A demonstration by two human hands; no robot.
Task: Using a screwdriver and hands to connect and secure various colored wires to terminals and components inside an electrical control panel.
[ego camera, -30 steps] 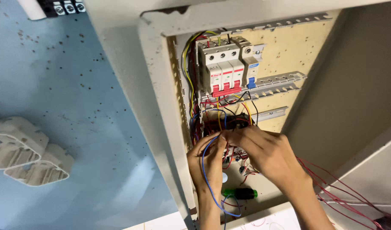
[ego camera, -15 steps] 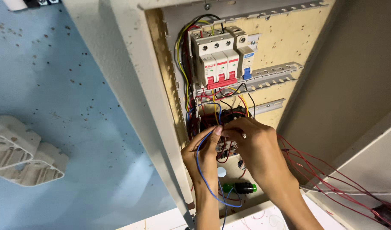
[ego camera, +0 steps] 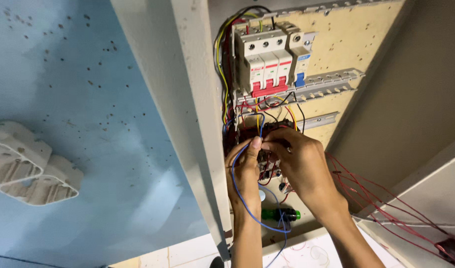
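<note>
Left hand [ego camera: 245, 171] pinches a thin blue insulated wire [ego camera: 247, 206] between thumb and fingers; right hand [ego camera: 299, 164] touches it, fingertips closed on the same wire end at a dark terminal cluster [ego camera: 267, 131]. Wire runs roughly vertical, looping low beside a green round pushbutton [ego camera: 282, 215]. Above: white three-pole breaker with red levers [ego camera: 264, 62], blue-tabbed single breaker [ego camera: 301, 57], all inside a beige metal electrical cabinet [ego camera: 346, 39]. Loose red wires [ego camera: 386, 198] trail right. White plastic sockets [ego camera: 29, 171] on the blue wall, left.
</note>
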